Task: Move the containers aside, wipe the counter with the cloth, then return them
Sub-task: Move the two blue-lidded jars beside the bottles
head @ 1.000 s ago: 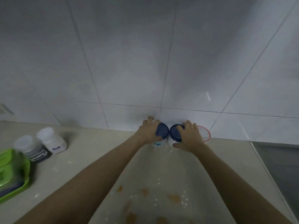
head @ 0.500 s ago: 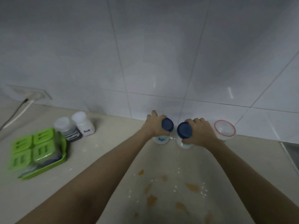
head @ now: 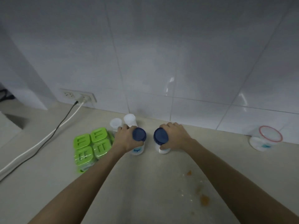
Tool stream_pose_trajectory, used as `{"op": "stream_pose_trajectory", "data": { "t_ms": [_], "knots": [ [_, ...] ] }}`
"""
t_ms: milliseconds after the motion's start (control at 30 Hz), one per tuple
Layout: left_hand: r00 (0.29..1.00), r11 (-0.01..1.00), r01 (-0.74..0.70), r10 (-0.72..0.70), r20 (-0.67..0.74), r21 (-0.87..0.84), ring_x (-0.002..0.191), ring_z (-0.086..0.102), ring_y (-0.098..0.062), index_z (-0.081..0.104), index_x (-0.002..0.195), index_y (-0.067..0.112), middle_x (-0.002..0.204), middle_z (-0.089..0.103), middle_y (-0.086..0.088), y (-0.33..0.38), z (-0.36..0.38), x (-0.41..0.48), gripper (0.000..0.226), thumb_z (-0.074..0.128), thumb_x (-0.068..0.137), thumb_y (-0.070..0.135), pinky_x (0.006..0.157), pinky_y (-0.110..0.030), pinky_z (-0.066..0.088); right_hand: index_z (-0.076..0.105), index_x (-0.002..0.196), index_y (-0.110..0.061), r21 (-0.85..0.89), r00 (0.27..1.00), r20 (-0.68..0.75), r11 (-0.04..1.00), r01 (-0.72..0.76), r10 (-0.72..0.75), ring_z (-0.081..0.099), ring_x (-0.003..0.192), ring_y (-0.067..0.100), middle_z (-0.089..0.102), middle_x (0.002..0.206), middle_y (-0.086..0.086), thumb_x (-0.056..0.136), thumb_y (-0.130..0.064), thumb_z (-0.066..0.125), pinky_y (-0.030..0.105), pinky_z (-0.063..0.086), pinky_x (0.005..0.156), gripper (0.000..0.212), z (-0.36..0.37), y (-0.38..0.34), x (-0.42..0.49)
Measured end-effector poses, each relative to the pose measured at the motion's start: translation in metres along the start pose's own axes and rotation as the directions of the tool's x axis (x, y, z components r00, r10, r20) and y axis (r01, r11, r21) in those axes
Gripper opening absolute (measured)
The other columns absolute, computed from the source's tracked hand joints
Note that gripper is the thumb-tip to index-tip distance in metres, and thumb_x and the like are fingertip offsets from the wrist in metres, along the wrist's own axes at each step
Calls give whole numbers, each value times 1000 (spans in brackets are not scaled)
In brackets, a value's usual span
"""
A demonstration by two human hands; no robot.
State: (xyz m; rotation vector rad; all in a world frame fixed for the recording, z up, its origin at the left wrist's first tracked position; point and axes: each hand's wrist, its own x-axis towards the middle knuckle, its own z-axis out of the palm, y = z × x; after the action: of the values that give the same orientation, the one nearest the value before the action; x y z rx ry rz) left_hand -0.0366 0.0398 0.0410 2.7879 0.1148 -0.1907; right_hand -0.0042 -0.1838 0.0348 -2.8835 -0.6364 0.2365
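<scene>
left hand (head: 125, 139) gripping blue-lidded white plastic jar (head: 137, 143) labelled "Sugar", frame centre | right hand (head: 175, 137) clasping matching blue-lidded jar (head: 161, 142), label hidden | green four-lidded box (head: 91, 147) sitting left | red-rimmed clear tub (head: 265, 140) standing right | beige counter (head: 48, 183) showing orange stains (head: 204, 198)

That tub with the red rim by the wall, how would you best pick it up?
Probably from above and in front: the red-rimmed tub stands upright against the tiled wall, so its back is blocked. Wrap fingers round its side wall below the rim. Whether it has a lid is unclear.
</scene>
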Motion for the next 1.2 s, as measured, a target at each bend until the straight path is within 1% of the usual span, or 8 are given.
{"op": "stream_pose_trajectory", "data": {
  "t_ms": [167, 300, 600, 767, 867, 933, 1067, 1200],
  "knots": [
    [996, 999, -31, 32, -86, 18, 100, 51, -32, 58, 122, 30, 104, 59, -9, -43, 3, -1, 67, 70, 61, 56, 84, -36, 40, 39, 131, -20, 160, 997, 77, 986, -44, 32, 50, 110, 28, 48, 125, 6, 61, -40, 80, 43, 50, 89, 83, 14, -47, 25],
    [987, 998, -64, 67, -143, 29, 99, 52, -31, 60, 122, 23, 105, 62, -12, -72, 14, 3, 68, 72, 62, 52, 88, -36, 39, 39, 132, -20, 249, 995, 100, 967, -51, 27, 50, 113, 28, 45, 129, 7, 63, -32, 81, 46, 49, 93, 82, 22, -78, 47],
    [984, 996, -65, 74, -159, 62, 104, 48, -30, 52, 130, 23, 114, 55, -9, -82, 34, 13, 75, 64, 64, 58, 89, -34, 37, 38, 135, -25, 108, 993, 80, 989, -98, 90, 44, 116, 29, 44, 131, 6, 65, -35, 76, 42, 50, 88, 81, 36, -82, 67],
    [985, 997, -46, 56, -165, 61, 108, 48, -31, 50, 132, 22, 118, 53, -11, -81, 33, 8, 78, 65, 65, 57, 88, -38, 39, 32, 141, -23, 100, 995, 60, 992, -81, 76, 42, 121, 30, 40, 141, 6, 66, -38, 78, 44, 48, 94, 89, 45, -78, 68],
    [957, 999, -32, 27, -287, -11, 104, 53, -31, 60, 119, 22, 114, 57, -9, -73, 28, -10, 62, 67, 67, 54, 85, -38, 43, 20, 148, -25, 115, 998, 37, 992, -46, 42, 32, 135, 34, 18, 157, 11, 70, -44, 77, 45, 41, 105, 99, 46, -75, 58],
    [905, 994, -107, 83, -418, -36, 99, 56, -31, 64, 108, 17, 111, 61, -9, -70, 33, -30, 44, 62, 74, 45, 83, -38, 44, 16, 150, -25, 179, 998, -45, 983, -24, 33, 26, 141, 32, 10, 160, 13, 75, -48, 72, 43, 35, 112, 97, 46, -69, 42],
    [846, 960, -274, 208, -491, -66, 93, 55, -30, 66, 95, 11, 105, 63, -11, -56, 65, -70, 31, 49, 74, 26, 81, -35, 37, 30, 145, -17, 348, 952, -241, 933, -95, 186, 29, 141, 22, 27, 155, 8, 88, -37, 60, 36, 30, 115, 68, 58, -31, -24],
    [886, 926, -366, 314, -341, -98, 92, 62, -32, 68, 91, 7, 104, 66, -13, 8, 90, -67, 32, 45, 75, 21, 80, -38, 44, 42, 136, -10, 443, 806, -311, 827, -346, 503, 45, 128, 25, 46, 140, 10, 88, -31, 61, 35, 39, 106, 56, 58, 49, -90]
  ]
}}
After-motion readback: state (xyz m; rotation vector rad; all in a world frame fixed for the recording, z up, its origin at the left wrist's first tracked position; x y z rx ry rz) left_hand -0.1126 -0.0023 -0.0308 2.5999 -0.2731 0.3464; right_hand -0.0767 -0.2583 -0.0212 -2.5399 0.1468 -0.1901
